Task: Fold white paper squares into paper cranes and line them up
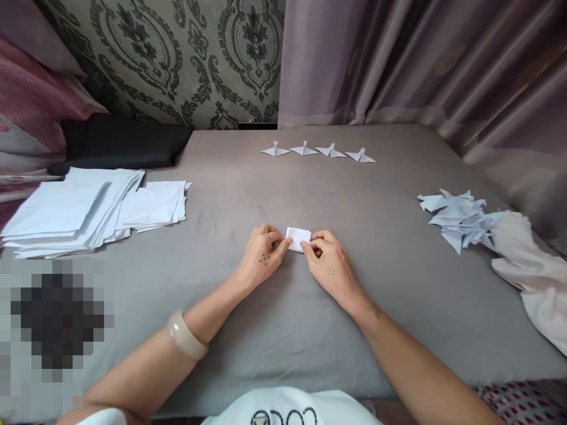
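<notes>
A small folded piece of white paper (297,238) is held between my two hands, just above or on the grey cloth surface. My left hand (264,252) pinches its left edge between thumb and fingers. On the right side, my right hand (330,262) grips the paper the same way, its thumb lying over the lower right part. Beyond the hands stands a row of several folded paper cranes (305,149) with wings spread. A pale bangle circles my left wrist.
Stacks of white paper sheets (66,206) and smaller paper squares (157,203) lie at the left, before a black folded item (124,141). At the right, a heap of paper cranes (460,218) touches a whitish cloth (531,265). Curtains (354,59) border the grey-covered surface (221,177).
</notes>
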Demonstrator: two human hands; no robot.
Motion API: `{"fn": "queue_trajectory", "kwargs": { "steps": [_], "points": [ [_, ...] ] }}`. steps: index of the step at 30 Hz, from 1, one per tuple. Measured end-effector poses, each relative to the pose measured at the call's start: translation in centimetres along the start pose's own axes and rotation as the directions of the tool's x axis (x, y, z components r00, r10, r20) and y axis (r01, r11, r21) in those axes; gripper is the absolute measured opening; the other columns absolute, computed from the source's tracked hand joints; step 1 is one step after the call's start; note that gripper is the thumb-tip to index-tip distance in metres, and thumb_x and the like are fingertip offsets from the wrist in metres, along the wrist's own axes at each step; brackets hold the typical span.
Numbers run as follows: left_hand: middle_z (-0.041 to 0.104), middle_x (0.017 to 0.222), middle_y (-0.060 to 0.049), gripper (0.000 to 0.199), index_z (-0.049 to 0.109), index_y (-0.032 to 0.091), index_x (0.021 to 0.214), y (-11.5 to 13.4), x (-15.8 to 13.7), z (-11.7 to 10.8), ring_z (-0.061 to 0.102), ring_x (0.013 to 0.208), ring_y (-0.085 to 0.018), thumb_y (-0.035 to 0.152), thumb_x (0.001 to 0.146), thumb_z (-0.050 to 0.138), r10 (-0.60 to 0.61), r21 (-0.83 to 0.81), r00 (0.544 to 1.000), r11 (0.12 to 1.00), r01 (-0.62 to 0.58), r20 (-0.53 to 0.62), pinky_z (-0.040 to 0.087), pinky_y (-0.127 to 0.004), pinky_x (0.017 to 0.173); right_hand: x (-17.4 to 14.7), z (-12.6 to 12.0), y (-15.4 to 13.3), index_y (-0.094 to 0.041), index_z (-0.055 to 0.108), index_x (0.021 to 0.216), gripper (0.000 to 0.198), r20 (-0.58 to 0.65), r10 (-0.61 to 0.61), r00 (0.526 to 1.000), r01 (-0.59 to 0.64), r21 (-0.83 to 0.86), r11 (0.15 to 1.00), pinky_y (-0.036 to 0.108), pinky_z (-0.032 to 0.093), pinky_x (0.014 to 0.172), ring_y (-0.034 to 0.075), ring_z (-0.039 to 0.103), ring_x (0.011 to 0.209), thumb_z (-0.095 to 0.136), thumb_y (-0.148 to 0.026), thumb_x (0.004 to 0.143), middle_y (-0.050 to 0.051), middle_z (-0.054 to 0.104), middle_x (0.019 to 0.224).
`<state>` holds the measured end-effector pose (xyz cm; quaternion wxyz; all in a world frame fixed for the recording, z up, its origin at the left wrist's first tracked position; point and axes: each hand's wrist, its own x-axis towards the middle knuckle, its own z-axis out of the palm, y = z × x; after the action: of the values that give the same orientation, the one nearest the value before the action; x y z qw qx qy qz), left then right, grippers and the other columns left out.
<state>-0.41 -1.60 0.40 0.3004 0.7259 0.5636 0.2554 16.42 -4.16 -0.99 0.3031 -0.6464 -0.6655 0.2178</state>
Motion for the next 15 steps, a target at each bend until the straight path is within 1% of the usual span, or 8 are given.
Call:
{"fn": "queue_trajectory", "kwargs": {
  "steps": [3,6,9,12,15],
  "points": [
    [0.059,0.085,-0.007,0.025,0.063,0.015,0.069,0.1,0.2,0.3,0.054,0.082,-0.019,0.033,0.085,0.056,-0.057,-0.010,0.998,0.998,0.056,-0.024,0.045,-0.034,0.076,0.3,0.2,-0.2,-0.020,0.063,0.064,0.028,-0.018,0.038,0.999,-0.039,-0.033,0.999,0.029,0.046,0.064,0.012,0.056,0.061,0.054,-0.036,0.085,0.005,0.063,0.089],
    [0.058,0.086,-0.007,0.024,0.061,0.015,0.067,-0.1,0.3,0.7,0.054,0.083,-0.019,0.031,0.085,0.056,-0.075,0.007,0.996,0.997,0.075,-0.044,0.045,-0.034,0.076,0.5,0.2,-0.4,-0.020,0.060,0.062,0.027,-0.028,0.068,0.997,-0.070,-0.085,0.994,0.028,0.044,0.064,0.012,0.056,0.062,0.055,-0.035,0.084,0.004,0.063,0.088],
    [0.056,0.087,-0.007,0.026,0.060,0.015,0.067,-0.3,0.4,1.0,0.054,0.084,-0.019,0.031,0.086,0.054,-0.053,0.040,0.996,0.998,0.056,-0.066,0.045,-0.035,0.078,0.6,0.2,-0.8,-0.020,0.059,0.064,0.027,-0.029,0.063,0.998,-0.067,-0.156,0.985,0.028,0.042,0.062,0.013,0.058,0.066,0.051,-0.033,0.086,0.005,0.062,0.089],
    [0.055,0.088,-0.007,0.027,0.059,0.015,0.067,-0.5,0.4,1.2,0.053,0.085,-0.019,0.031,0.088,0.051,-0.024,0.064,0.997,0.998,0.029,-0.076,0.045,-0.036,0.080,0.7,0.2,-1.0,-0.020,0.059,0.065,0.027,-0.016,0.076,0.997,-0.077,-0.230,0.970,0.028,0.039,0.059,0.013,0.057,0.065,0.047,-0.031,0.087,0.005,0.061,0.089],
    [0.055,0.088,-0.007,0.027,0.059,0.015,0.068,-0.6,0.3,1.3,0.053,0.086,-0.019,0.031,0.088,0.051,-0.004,0.072,0.997,0.997,0.010,-0.079,0.045,-0.036,0.081,0.8,0.1,-1.1,-0.020,0.057,0.064,0.026,-0.004,0.108,0.994,-0.105,-0.251,0.962,0.027,0.038,0.059,0.013,0.057,0.066,0.049,-0.032,0.086,0.003,0.060,0.088]
  ]
}}
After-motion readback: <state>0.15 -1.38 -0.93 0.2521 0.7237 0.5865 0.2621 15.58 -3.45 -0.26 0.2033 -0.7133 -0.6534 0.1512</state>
